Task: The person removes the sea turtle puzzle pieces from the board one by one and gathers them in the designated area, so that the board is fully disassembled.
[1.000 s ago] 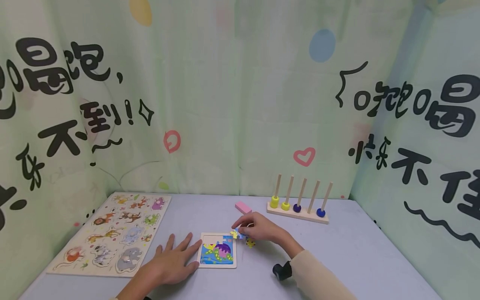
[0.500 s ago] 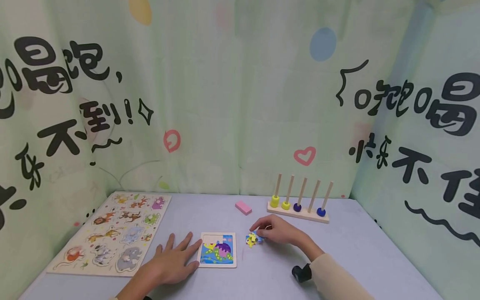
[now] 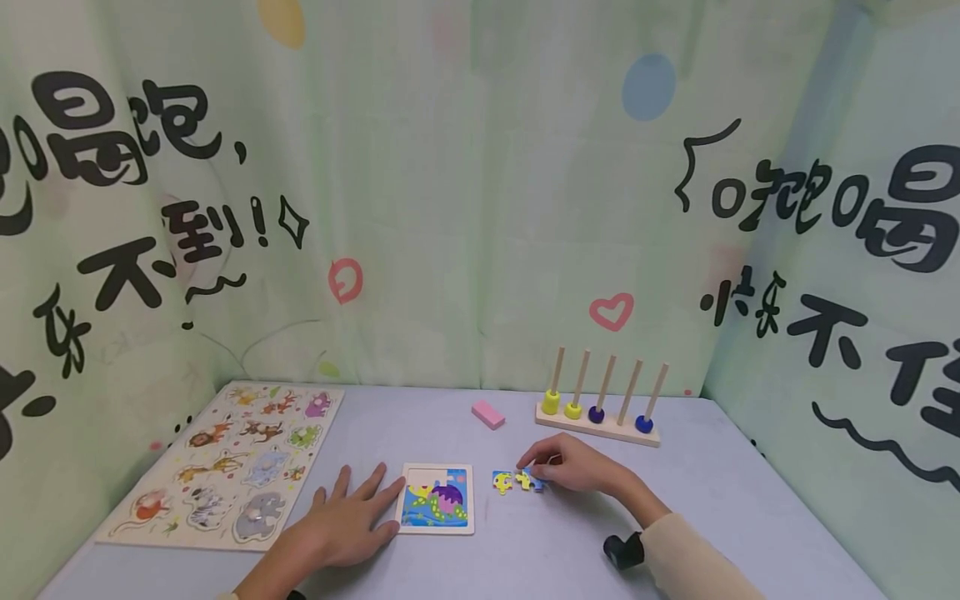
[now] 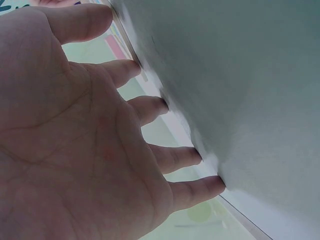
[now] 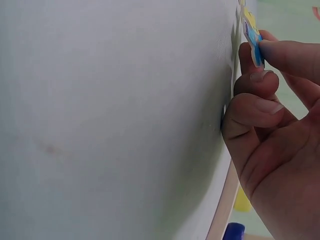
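My left hand [image 3: 347, 521] lies spread on the table, fingers straight, its thumb and index finger at the left edge of a small framed jigsaw puzzle [image 3: 437, 531]. The puzzle shows a purple, yellow and blue picture, with bare wood at its upper left. To its right, my right hand [image 3: 573, 465] pinches a yellow and blue jigsaw piece [image 3: 529, 481] between thumb and fingers; the right wrist view shows this piece [image 5: 254, 40] tilted up, at the fingertips. A second, mostly yellow jigsaw piece [image 3: 502, 482] lies on the table between the frame and the right hand.
An animal peg board [image 3: 225, 467] covers the table's left side. Behind the hands lie a pink block [image 3: 488, 414] and a wooden bead stand [image 3: 597, 429] with upright pegs and yellow and blue beads. A printed curtain [image 3: 420, 208] encloses the table's back and sides.
My right hand has moved right, away from the framed puzzle, taking the pinched piece with it. That piece now sits apart from the yellow one. My left hand stays put.
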`<action>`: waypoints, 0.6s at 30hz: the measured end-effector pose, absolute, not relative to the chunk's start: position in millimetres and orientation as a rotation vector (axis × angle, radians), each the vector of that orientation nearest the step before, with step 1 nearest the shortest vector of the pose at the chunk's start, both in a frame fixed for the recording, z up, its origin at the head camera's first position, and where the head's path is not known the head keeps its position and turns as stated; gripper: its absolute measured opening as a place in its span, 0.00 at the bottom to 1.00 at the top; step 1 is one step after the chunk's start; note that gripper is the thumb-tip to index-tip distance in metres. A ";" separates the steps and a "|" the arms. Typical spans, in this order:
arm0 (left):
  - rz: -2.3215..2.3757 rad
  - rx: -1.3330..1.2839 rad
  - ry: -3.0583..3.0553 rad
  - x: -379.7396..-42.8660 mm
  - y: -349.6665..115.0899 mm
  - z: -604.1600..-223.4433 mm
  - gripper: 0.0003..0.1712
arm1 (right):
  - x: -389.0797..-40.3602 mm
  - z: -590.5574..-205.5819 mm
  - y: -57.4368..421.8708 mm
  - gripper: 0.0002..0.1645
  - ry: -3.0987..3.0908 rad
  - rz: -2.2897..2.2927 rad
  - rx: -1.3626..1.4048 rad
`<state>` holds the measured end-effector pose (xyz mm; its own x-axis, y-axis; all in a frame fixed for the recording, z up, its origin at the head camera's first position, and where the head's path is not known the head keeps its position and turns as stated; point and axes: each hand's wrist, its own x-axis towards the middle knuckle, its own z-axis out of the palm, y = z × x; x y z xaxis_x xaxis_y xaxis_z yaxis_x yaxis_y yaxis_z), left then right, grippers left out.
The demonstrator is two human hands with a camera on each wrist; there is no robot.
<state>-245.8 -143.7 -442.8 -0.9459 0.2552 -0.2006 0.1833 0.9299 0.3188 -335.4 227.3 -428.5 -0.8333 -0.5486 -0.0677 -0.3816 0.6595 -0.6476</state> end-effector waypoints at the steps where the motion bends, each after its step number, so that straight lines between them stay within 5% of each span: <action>1: 0.443 0.334 2.859 -247.0 -144.2 -445.5 0.37 | -335.5 -428.5 228.1 0.12 2.619 -0.938 -0.752; 18: 0.441 0.348 2.849 -241.3 -141.7 -435.7 0.37 | -336.8 -431.6 229.4 0.12 2.612 -0.942 -0.758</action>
